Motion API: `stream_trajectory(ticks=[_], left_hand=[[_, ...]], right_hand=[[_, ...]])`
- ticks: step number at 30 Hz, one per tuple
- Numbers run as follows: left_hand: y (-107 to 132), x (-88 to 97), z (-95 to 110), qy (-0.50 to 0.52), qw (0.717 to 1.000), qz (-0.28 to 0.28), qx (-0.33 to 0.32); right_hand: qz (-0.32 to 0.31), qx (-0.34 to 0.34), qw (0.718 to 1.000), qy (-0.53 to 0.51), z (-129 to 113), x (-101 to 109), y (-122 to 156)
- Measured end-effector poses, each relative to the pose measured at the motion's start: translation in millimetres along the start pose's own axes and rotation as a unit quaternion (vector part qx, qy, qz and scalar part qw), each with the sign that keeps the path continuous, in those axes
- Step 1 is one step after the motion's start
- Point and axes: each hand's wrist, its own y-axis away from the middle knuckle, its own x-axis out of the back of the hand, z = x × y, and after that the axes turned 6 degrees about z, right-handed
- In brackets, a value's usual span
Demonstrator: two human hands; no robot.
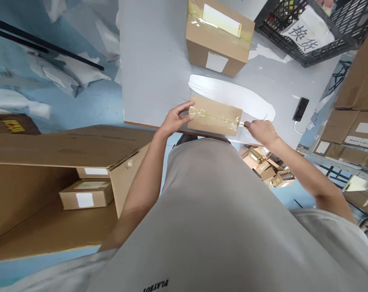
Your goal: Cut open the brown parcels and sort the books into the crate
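A small cardboard box (214,115) lies near the front edge of the grey table, with clear tape along the seam on its top. My left hand (175,119) grips the box's left end, thumb and fingers at its edge. At the right end, my right hand (261,132) is closed around a small utility knife (245,125), its tip against the taped seam. Most of the knife is hidden in the fist. Just behind the box lies a long white rounded sheet (232,94), partly covered by it.
A larger taped carton (219,38) stands farther back on the table. A black plastic crate (311,61) with a handwritten paper is at back right, a phone (301,109) with a cable nearer. A big open carton (80,146) holding boxes is at left; stacked cartons (358,125) stand right.
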Motion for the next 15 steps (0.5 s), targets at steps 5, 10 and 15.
stream_trajectory(ticks=[5, 10, 15], left_hand=[[3.4, -5.8, 6.1, -0.022, 0.999, 0.022, -0.009], [5.6, -11.9, 1.7, -0.025, 0.998, 0.048, -0.013], [6.7, -3.1, -6.5, -0.036, 0.997, 0.074, -0.01]], right_hand=[[0.033, 0.012, 0.999, -0.015, 11.4, -22.8, 2.7], [0.067, 0.026, 0.996, -0.052, 23.4, -41.8, -8.8], [0.122, 0.034, 0.975, -0.185, 54.0, -70.6, -6.5]])
